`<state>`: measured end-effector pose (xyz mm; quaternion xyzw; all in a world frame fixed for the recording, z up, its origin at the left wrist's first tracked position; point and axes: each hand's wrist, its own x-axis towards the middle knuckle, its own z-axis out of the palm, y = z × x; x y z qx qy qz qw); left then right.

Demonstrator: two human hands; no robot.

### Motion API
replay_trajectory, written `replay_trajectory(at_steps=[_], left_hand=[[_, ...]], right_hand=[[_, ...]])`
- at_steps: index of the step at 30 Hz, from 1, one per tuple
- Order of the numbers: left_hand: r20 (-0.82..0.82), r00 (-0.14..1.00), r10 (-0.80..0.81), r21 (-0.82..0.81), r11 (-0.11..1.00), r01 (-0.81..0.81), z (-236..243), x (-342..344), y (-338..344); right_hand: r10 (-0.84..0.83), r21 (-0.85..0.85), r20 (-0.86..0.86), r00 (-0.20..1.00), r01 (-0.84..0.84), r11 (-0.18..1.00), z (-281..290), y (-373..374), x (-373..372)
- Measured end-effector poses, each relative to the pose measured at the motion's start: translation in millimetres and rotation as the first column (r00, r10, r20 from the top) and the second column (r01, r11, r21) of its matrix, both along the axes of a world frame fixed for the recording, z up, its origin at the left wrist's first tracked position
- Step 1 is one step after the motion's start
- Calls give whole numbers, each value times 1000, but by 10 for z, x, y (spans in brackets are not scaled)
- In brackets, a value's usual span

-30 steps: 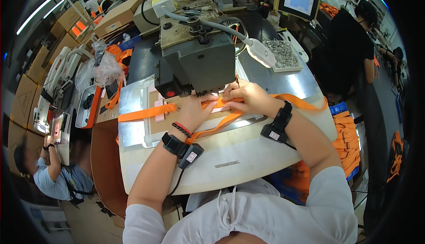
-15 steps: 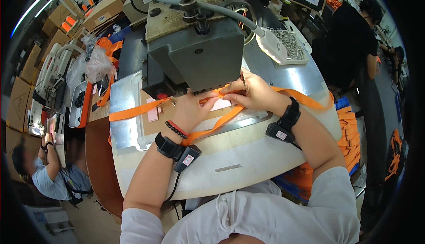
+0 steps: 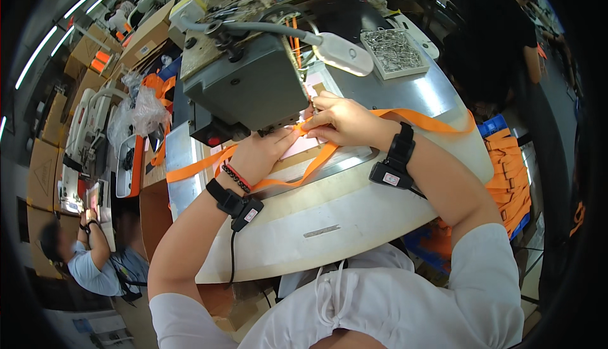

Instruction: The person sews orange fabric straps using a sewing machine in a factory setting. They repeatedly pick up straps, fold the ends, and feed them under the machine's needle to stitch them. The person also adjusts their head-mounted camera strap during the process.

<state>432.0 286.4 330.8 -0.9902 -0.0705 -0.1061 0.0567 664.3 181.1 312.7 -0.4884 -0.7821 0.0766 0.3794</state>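
An orange webbing strap (image 3: 418, 121) runs across the machine bed, and a loop of it sags in front of my hands. Close by the front of the sewing machine head (image 3: 247, 86), my right hand (image 3: 342, 120) is closed, pinching the strap between thumb and fingers. My left hand (image 3: 258, 154) sits just below the head, its fingers pressed together on the strap beside the right fingertips. Pink-and-tan flat pieces (image 3: 297, 149) lie under the hands. The exact spot where the fingertips meet the strap is partly hidden.
A white box of metal clips (image 3: 396, 55) stands at the back right. The lamp (image 3: 342, 53) hangs over the bed. Orange straps fill a blue crate (image 3: 506, 178) at right. Left are plastic bags (image 3: 149, 112) and an orange-and-white tray (image 3: 130, 165). Two people work nearby.
The view has shifted, so the machine head sits farther left in the picture. My hands stay close together at the strap; the left fingers now lie straighter and flatter.
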Motion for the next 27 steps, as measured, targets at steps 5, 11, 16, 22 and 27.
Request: replay_trajectory(at_steps=[5,11,16,22,27], left_hand=[[-15,999,35,-4,999,-35,35,45,-78],[140,990,22,-209,978,8,-92,62,-86],[154,987,55,-241,970,-16,-140,54,-68],[166,983,76,-272,962,-28,-165,80,-92],[106,987,118,-352,933,-74,-130,61,-64]], right_hand=[[9,15,-47,999,-8,1000,-31,6,19],[42,-16,-26,999,-43,999,-18,-22,112],[30,-39,1,1000,-29,999,64,-53,73],[47,-3,25,999,-47,999,36,-17,121],[38,7,58,998,-38,999,50,-31,96]])
